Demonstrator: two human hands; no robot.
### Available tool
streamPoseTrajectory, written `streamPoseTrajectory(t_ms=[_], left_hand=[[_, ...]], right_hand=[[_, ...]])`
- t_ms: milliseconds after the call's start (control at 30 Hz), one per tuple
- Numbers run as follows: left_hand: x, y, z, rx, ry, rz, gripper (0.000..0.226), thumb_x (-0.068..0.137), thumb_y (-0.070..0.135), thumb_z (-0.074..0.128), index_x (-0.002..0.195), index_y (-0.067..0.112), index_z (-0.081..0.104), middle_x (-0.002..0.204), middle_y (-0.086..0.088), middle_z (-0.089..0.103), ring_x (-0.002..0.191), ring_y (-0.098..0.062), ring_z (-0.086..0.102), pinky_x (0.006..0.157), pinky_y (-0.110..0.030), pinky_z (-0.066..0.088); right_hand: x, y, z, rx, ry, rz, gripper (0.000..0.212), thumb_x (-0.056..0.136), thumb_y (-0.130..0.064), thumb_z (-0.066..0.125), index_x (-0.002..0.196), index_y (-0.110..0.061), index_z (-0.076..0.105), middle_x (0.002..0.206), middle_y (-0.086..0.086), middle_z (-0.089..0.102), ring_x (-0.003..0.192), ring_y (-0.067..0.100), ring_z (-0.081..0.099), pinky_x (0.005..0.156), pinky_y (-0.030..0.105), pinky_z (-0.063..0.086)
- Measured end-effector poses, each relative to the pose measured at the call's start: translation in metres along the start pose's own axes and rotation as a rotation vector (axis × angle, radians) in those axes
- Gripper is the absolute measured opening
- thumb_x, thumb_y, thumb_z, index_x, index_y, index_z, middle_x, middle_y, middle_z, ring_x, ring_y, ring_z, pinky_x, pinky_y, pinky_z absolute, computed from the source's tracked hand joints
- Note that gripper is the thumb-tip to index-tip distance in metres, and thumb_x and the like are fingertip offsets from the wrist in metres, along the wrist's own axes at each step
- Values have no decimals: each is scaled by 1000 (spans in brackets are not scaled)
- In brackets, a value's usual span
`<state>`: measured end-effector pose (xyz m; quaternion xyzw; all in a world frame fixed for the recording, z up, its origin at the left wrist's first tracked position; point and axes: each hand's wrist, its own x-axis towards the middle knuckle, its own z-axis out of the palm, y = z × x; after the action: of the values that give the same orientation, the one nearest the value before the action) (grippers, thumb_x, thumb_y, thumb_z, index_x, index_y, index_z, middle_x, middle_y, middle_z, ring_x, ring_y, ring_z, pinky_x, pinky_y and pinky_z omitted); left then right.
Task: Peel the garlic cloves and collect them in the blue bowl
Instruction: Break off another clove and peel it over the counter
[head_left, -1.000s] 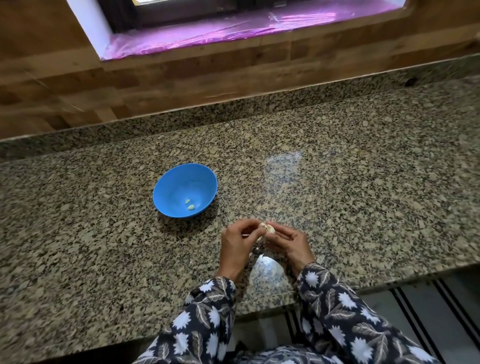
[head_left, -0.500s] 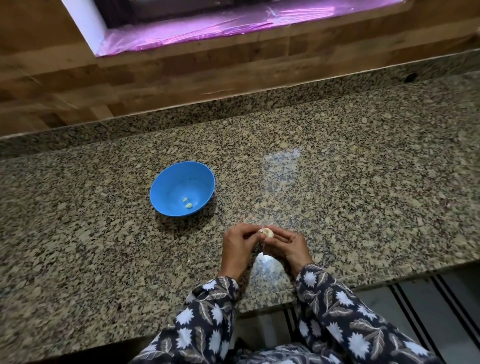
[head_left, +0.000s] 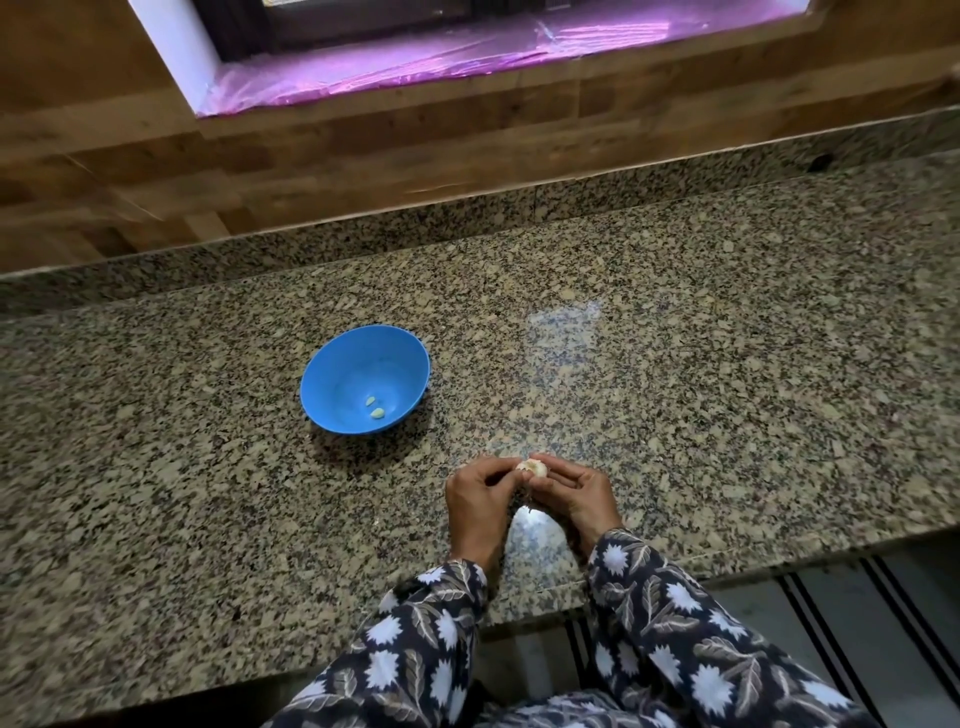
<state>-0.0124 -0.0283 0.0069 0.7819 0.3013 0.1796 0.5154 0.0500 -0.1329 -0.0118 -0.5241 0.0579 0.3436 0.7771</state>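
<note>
A speckled granite counter (head_left: 675, 395) runs under a wooden wall (head_left: 363, 156) with a window sill covered in pink film (head_left: 467, 57). A blue bowl (head_left: 332, 374) stands near the middle of the counter, with two peeled garlic cloves (head_left: 375, 408) inside. Closer to the front edge, the left hand (head_left: 480, 493) and the right hand (head_left: 574, 491) meet, and their fingertips pinch one piece of garlic (head_left: 534, 467) between them. Both sleeves (head_left: 654, 613) are dark with white flowers.

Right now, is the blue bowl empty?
No, two pale peeled cloves lie at the bottom of the blue bowl.
</note>
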Motion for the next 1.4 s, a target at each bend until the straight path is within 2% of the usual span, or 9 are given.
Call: streamPoseTrajectory(t_ms=[200, 267, 367, 767, 900, 1033, 1133, 1300, 1400], left_hand=[[15, -7, -19, -209, -267, -151, 18, 77, 5, 73, 94, 2, 74, 86, -6, 74, 83, -17, 70, 71, -23, 56], [11, -5, -19, -164, -310, -91, 17, 83, 4, 67, 99, 4, 72, 87, -2, 73, 78, -6, 69, 67, -17, 53], [8, -6, -14, -32, -233, -2, 15, 85, 7, 66, 98, 7, 73, 87, 3, 72, 74, 5, 65, 66, -9, 48], [14, -15, -1, -64, -177, -105, 14, 90, 8, 59, 93, 8, 73, 84, -6, 72, 77, -20, 69, 69, -33, 58], [16, -10, -1, -323, -196, -291, 17, 93, 4, 54, 86, 6, 70, 84, -13, 70, 76, -21, 67, 65, -24, 57], [16, -3, -6, -644, -175, -539, 18, 96, 5, 49, 102, -4, 63, 84, -15, 71, 72, -18, 70, 66, -23, 58], [14, 0, -7, -678, -236, -575, 19, 97, 6, 46, 106, -3, 60, 78, -9, 73, 74, -18, 71, 70, -25, 58], [19, 1, -10, -823, -156, -646, 18, 92, 0, 51, 108, -2, 60, 100, -19, 67, 87, -25, 67, 72, -28, 58], [24, 2, -15, -774, -172, -623, 18, 85, -2, 58, 102, 0, 65, 99, -15, 69, 87, -23, 67, 73, -27, 58]], right_hand=[[-3, -5, -1, -96, -58, 36, 27, 75, 9, 64, 101, 2, 65, 81, 11, 72, 72, 23, 68, 71, 31, 56], [-5, -7, -1, -104, -79, 51, 22, 77, 10, 61, 96, 0, 65, 77, 10, 72, 69, 20, 69, 66, 27, 58], [-6, -6, -2, -76, -86, 53, 23, 78, 12, 60, 97, 2, 65, 77, 11, 72, 70, 20, 70, 62, 24, 57], [-5, -9, -1, -44, -74, 87, 20, 79, 8, 61, 98, 3, 65, 81, 11, 72, 72, 21, 70, 68, 26, 57], [-2, -7, 0, -59, -19, 94, 28, 83, 4, 59, 110, 8, 58, 88, 12, 69, 70, 17, 68, 66, 23, 56], [-1, -12, -2, -55, -20, 94, 29, 88, 0, 54, 117, 3, 52, 103, 16, 61, 79, 21, 63, 66, 25, 56], [-2, -19, -6, -65, -35, 105, 25, 89, 0, 52, 114, 0, 52, 100, 16, 62, 77, 21, 64, 65, 26, 56], [-2, -29, -11, -93, 23, 43, 22, 86, 3, 54, 108, 1, 57, 93, 13, 65, 74, 20, 64, 60, 23, 57], [7, -38, -21, -424, 114, -108, 29, 82, -1, 61, 111, -7, 61, 102, 11, 66, 80, 15, 64, 62, 19, 56]])
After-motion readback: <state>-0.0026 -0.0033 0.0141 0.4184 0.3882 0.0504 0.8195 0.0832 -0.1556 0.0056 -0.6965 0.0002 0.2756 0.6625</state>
